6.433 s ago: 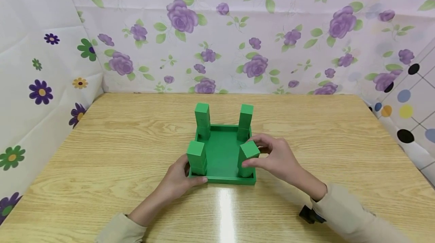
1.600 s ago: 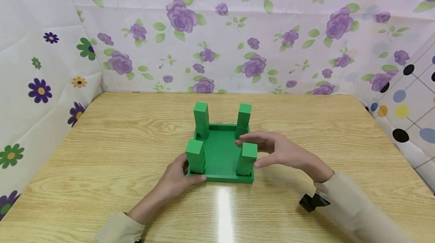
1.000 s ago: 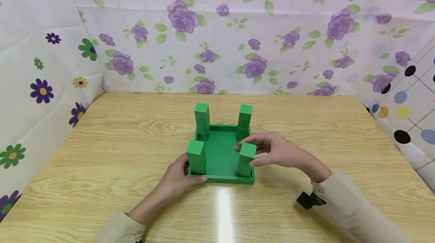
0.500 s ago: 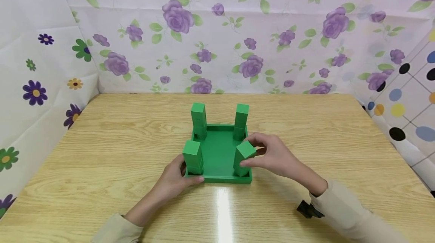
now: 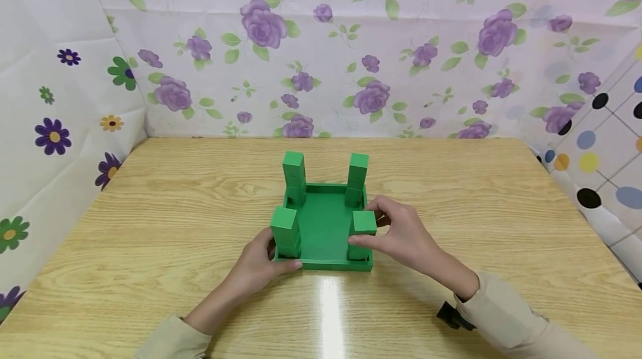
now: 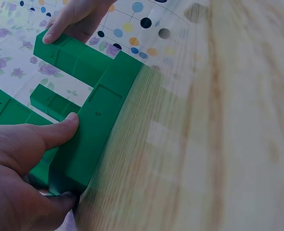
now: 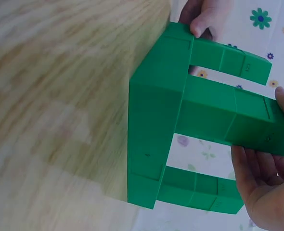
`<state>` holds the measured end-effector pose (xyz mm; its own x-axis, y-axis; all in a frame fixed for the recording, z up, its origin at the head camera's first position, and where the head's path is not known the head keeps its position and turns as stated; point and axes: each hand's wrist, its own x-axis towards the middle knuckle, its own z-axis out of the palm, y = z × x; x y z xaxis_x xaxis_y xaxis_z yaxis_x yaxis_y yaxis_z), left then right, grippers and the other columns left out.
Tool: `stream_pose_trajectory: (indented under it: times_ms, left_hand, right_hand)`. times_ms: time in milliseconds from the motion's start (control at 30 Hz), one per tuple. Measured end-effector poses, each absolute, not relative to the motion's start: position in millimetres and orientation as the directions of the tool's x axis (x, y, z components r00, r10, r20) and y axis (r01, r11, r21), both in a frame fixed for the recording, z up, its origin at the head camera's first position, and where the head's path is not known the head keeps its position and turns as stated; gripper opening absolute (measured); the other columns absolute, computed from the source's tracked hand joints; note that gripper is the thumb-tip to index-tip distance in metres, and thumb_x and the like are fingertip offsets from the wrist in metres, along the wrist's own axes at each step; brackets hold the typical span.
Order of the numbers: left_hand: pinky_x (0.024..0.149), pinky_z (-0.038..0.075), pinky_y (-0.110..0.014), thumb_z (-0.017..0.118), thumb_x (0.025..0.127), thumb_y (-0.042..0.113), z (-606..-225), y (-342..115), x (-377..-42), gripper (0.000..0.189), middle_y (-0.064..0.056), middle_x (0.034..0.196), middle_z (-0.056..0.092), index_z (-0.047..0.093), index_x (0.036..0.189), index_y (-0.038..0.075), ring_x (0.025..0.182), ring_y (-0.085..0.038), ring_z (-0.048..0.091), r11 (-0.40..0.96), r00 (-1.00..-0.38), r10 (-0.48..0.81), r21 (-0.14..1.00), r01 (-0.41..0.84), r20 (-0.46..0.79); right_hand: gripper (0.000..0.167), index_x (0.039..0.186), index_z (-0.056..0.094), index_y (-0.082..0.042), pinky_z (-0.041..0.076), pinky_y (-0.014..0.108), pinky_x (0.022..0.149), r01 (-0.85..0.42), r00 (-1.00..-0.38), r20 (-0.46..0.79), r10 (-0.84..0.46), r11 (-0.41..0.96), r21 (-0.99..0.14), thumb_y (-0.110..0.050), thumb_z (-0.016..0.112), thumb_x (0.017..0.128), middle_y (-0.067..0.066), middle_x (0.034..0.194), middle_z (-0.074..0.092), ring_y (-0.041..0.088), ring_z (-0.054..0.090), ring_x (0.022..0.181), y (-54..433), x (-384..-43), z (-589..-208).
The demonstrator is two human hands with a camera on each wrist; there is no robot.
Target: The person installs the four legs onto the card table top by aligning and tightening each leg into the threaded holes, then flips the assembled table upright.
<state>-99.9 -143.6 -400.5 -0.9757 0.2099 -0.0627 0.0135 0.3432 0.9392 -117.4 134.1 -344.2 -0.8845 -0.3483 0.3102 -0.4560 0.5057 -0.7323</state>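
Note:
A shallow green square tray (image 5: 326, 265) lies on the table with green block posts standing at its corners. My left hand (image 5: 258, 264) grips the tray's near left corner, thumb over the front wall, beside the near left post (image 5: 285, 231). My right hand (image 5: 406, 236) pinches the upper part of the near right post (image 5: 364, 221) between thumb and fingers. That post stands upright and roughly square with the tray. In the right wrist view a seam runs across this post (image 7: 214, 110). Two more posts, the back left one (image 5: 294, 172) and the back right one (image 5: 357, 172), stand untouched.
The wooden table (image 5: 175, 208) extends around the tray. Behind it hangs a purple-flowered cloth (image 5: 321, 69), with patterned cloths at both sides. A small black object (image 5: 453, 316) sticks out at the right sleeve.
My right hand, loosely around the near right post a second ago, closed on it. The post's top, turned askew half a second ago, is now squared. My left hand kept its hold.

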Motion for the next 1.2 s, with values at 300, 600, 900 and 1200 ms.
stream_pose_trajectory:
  times_ms: [300, 600, 900, 1200]
  left_hand:
    - [0.098, 0.044, -0.046, 0.083, 0.075, 0.006, -399.0, -143.1, -97.5, 0.069, -0.013, 0.130, 0.055, 0.050, 0.136, 0.003, 0.121, -0.033, 0.052, 0.332, -0.978, 0.196, 0.943, -0.002, -0.071]
    - [0.099, 0.043, -0.045, 0.083, 0.075, 0.006, -398.0, -142.9, -97.4, 0.068, -0.013, 0.131, 0.055, 0.051, 0.135, 0.002, 0.122, -0.033, 0.051, 0.334, -0.978, 0.202, 0.942, 0.011, -0.060]
    - [0.099, 0.044, -0.046, 0.083, 0.075, 0.005, -397.0, -144.2, -98.5, 0.068, -0.014, 0.132, 0.054, 0.050, 0.135, 0.002, 0.122, -0.034, 0.051, 0.328, -0.976, 0.209, 0.945, 0.014, -0.058]
    - [0.097, 0.045, -0.045, 0.082, 0.076, 0.005, -396.4, -143.4, -97.5, 0.068, -0.012, 0.130, 0.056, 0.050, 0.136, 0.003, 0.121, -0.032, 0.053, 0.319, -0.975, 0.209, 0.948, 0.001, -0.069]
  right_hand:
    - [0.062, 0.121, 0.058, -0.003, 0.049, 0.046, 0.086, -0.449, -0.856, 0.207, -0.473, 0.485, -0.750, -0.025, 0.087, 0.072, 0.009, 0.117, 0.061, 0.025, 0.058, 0.106, 138.0, -122.0, -346.5]
    - [0.071, 0.146, 0.040, -0.009, 0.034, 0.045, 0.107, -0.347, -0.692, 0.115, -0.713, 0.188, -0.919, -0.015, 0.076, 0.085, 0.006, 0.138, 0.050, 0.024, 0.037, 0.136, 160.7, -141.3, -349.1]
    - [0.058, 0.142, 0.047, -0.006, 0.036, 0.041, 0.106, -0.294, -0.577, 0.175, -0.798, 0.003, -0.956, -0.002, 0.069, 0.088, 0.017, 0.137, 0.052, 0.028, 0.047, 0.128, 167.9, -157.0, -341.9]
    - [0.048, 0.132, 0.056, -0.001, 0.048, 0.039, 0.092, -0.305, -0.594, 0.141, -0.792, 0.059, -0.951, -0.001, 0.071, 0.087, 0.015, 0.126, 0.060, 0.026, 0.054, 0.119, 164.2, -159.2, -339.2]
